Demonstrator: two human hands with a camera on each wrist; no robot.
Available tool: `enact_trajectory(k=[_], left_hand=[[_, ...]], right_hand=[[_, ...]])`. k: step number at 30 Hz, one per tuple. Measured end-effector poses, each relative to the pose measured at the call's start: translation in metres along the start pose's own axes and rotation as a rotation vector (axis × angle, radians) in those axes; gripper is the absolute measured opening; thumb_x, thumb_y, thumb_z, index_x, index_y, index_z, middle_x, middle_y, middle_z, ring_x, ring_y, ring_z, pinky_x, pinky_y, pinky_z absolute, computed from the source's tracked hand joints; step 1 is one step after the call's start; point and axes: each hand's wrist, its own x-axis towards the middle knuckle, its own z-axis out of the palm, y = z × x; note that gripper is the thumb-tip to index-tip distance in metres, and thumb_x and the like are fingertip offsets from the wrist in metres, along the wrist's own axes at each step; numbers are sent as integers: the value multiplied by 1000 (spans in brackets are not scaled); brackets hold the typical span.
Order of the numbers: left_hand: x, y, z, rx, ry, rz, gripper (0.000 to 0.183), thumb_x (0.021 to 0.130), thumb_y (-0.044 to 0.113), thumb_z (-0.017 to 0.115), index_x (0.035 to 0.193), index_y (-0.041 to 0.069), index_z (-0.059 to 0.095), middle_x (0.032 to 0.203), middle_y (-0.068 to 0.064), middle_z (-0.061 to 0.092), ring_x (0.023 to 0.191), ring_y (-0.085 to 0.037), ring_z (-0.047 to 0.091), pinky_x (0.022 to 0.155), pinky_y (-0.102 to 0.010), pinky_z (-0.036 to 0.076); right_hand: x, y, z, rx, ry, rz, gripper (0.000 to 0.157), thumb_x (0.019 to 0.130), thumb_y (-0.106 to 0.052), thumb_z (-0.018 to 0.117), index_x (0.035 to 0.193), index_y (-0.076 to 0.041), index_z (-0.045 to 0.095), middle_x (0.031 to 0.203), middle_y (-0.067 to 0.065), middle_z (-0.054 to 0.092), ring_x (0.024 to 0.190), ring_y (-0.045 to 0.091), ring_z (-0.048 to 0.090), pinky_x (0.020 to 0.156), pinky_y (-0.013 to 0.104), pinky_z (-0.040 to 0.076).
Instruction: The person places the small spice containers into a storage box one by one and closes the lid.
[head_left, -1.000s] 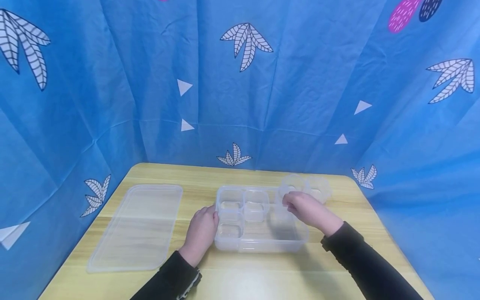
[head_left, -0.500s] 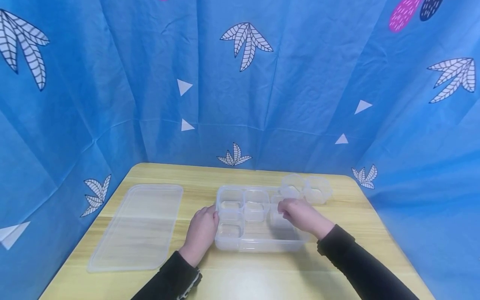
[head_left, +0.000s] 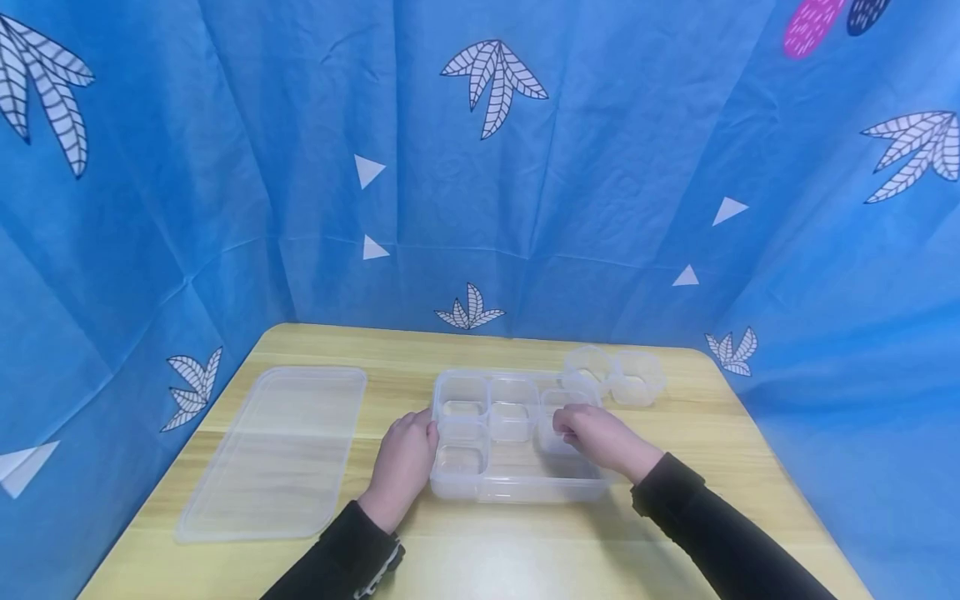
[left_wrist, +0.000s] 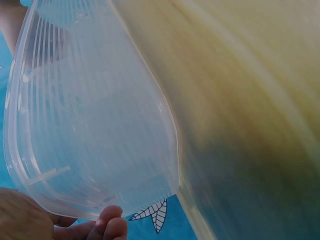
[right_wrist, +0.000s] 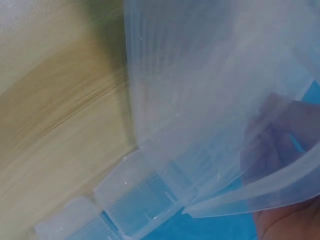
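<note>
Head view: the left hand [head_left: 402,458] grips the left edge of the clear box [head_left: 525,490], fingers bent over the rim. Left of that hand, well apart, the lid [head_left: 277,454] lies flat on the counter [head_left: 427,550]. Right of it, inside the box, stand three tubs [head_left: 462,392]. The right hand [head_left: 600,437] is over the opposite end of the box, bent fingers pinching a fourth tub [head_left: 558,400]. Just beyond this hand, outside the box, are two loose tubs [head_left: 636,383].

Left wrist view: the left hand's fingers curl against the box rim at one corner, and the base of the box rests on the counter beside them.

Right wrist view: the right hand shows hazily through the plastic, with the fourth tub's wall between its thumb and fingers. Whether that tub's base touches the box floor, I cannot tell.

The step in hand looks to be seating the fourth tub beneath the right hand while the left hand steadies the box. The next move seems to call for settling it flat beside its neighbour, then parting the fingers and lifting away without tipping it.
</note>
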Motion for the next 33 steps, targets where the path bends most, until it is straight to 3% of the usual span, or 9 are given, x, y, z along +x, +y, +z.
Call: enact_trajectory(k=[20,33], left_hand=[[1,3,-2,28,-9,14,27,98,9,59,118,-8,67,91,-15,69,82,-30,64,75,-43,54],[0,3,-4,37,-19,-6,28,98,9,60,120,-8,66,90,-15,68,82,-31,64,74,-44,54]], right_hand=[[8,10,-1,50,-8,39,30,79,17,65,77,-11,53,72,-6,43,69,11,41,64,25,38],[13,12,2,17,6,54,25,81,11,73,82,-10,59,74,-6,51,70,11,47,66,28,47]])
